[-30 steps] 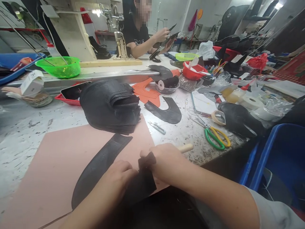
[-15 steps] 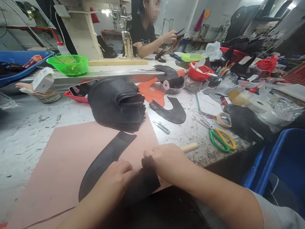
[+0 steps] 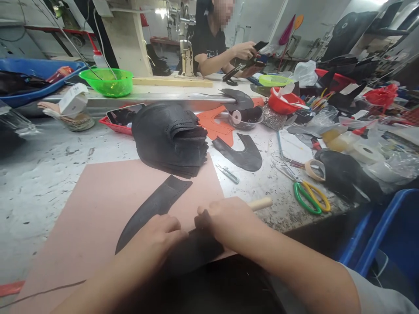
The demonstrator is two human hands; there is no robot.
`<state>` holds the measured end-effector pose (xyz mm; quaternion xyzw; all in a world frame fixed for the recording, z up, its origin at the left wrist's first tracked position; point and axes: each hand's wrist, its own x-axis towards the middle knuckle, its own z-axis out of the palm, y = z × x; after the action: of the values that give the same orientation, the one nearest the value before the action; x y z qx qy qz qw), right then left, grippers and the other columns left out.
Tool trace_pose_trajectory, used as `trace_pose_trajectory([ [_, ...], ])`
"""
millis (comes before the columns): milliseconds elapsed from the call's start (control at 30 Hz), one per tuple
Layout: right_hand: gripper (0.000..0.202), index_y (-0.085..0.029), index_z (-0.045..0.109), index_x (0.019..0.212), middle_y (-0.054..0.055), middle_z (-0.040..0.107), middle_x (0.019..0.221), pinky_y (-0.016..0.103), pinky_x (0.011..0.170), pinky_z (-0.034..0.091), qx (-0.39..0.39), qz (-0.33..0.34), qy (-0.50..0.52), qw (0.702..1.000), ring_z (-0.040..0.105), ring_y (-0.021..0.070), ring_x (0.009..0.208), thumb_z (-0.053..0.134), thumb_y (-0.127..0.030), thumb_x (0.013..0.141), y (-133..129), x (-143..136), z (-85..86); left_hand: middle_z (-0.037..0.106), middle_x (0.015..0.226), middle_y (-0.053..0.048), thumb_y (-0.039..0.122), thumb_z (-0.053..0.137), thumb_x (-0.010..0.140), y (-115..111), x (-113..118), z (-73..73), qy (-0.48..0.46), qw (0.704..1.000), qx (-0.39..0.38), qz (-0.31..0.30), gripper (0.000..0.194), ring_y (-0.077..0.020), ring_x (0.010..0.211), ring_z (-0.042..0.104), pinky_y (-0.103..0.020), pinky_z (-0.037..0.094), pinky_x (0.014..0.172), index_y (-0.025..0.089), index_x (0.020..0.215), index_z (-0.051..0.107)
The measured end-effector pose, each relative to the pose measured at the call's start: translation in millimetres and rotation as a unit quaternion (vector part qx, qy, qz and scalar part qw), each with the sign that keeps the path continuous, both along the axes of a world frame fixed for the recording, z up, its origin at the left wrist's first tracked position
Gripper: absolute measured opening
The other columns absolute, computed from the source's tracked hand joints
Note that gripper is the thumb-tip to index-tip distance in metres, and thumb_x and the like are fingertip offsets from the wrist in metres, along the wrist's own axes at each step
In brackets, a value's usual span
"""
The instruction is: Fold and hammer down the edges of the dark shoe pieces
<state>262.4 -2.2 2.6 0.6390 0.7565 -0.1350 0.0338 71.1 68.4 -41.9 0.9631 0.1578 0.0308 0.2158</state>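
Observation:
A curved black piece (image 3: 150, 209) lies on the pink sheet (image 3: 98, 196), its near part running under my left hand (image 3: 163, 240). That hand is closed on the black piece near the sheet's front edge. My right hand (image 3: 225, 220) is closed just to the right, gripping the black piece's edge at the fingertips. A pale wooden handle (image 3: 261, 203) sticks out behind the right hand; what it joins is hidden. Behind the sheet stands a stack of black pieces (image 3: 170, 139).
Right of the stack lie a U-shaped black piece (image 3: 242, 152), a small cutter (image 3: 228, 173) and scissors (image 3: 309, 196). A green basket (image 3: 109, 83) stands at the back left. Across the table a person (image 3: 212, 52) handles black items. A blue bin (image 3: 386, 235) is at the right.
The view has shifted, so the table's objects appear further right. Both hands keep nearly the same place and grip. The person across has changed the pose of the black item held.

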Motion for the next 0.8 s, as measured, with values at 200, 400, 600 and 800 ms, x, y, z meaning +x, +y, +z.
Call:
trace_pose_trajectory([
  [200, 0.010, -0.021, 0.059, 0.076, 0.000, 0.063, 0.064, 0.027, 0.046, 0.021, 0.000, 0.021, -0.002, 1.000, 0.056, 0.0141, 0.056, 0.051, -0.015, 0.076, 1.7, -6.4, -1.6, 0.053, 0.078, -0.002, 0.001, 0.034, 0.079, 4.0, -5.5, 0.7, -0.020, 0.999, -0.039, -0.010, 0.033, -0.0155, 0.072, 0.048, -0.028, 0.034, 0.066, 0.020, 0.087, 0.060],
  [400, 0.010, -0.021, 0.057, 0.074, -0.001, 0.059, 0.059, 0.026, 0.045, 0.019, 0.023, 0.027, 0.008, 0.999, 0.052, 0.0135, 0.051, 0.050, -0.014, 0.074, 2.1, -12.7, -3.6, 0.053, 0.078, -0.003, 0.002, 0.034, 0.078, 6.2, -11.3, -3.9, -0.040, 0.998, -0.056, -0.014, 0.030, -0.0152, 0.071, 0.047, -0.027, 0.033, 0.064, 0.019, 0.083, 0.059],
  [600, 0.013, -0.021, 0.057, 0.074, -0.001, 0.059, 0.059, 0.026, 0.046, 0.019, 0.019, 0.024, 0.015, 0.999, 0.052, 0.0138, 0.052, 0.048, -0.011, 0.073, 4.4, -19.4, -2.6, 0.055, 0.084, -0.003, 0.005, 0.034, 0.084, 11.8, -15.7, 0.3, -0.036, 0.997, -0.051, -0.048, 0.030, -0.0172, 0.081, 0.047, -0.030, 0.036, 0.072, 0.021, 0.089, 0.059],
  [800, 0.015, -0.021, 0.057, 0.074, 0.000, 0.062, 0.063, 0.027, 0.046, 0.020, -0.014, 0.034, -0.008, 0.999, 0.051, 0.0148, 0.052, 0.046, -0.011, 0.072, 7.3, -26.0, -11.6, 0.057, 0.106, -0.003, 0.012, 0.040, 0.091, 26.6, -27.1, -0.2, -0.073, 0.994, -0.048, -0.058, 0.024, -0.0182, 0.104, 0.047, -0.033, 0.035, 0.090, 0.025, 0.100, 0.059],
])
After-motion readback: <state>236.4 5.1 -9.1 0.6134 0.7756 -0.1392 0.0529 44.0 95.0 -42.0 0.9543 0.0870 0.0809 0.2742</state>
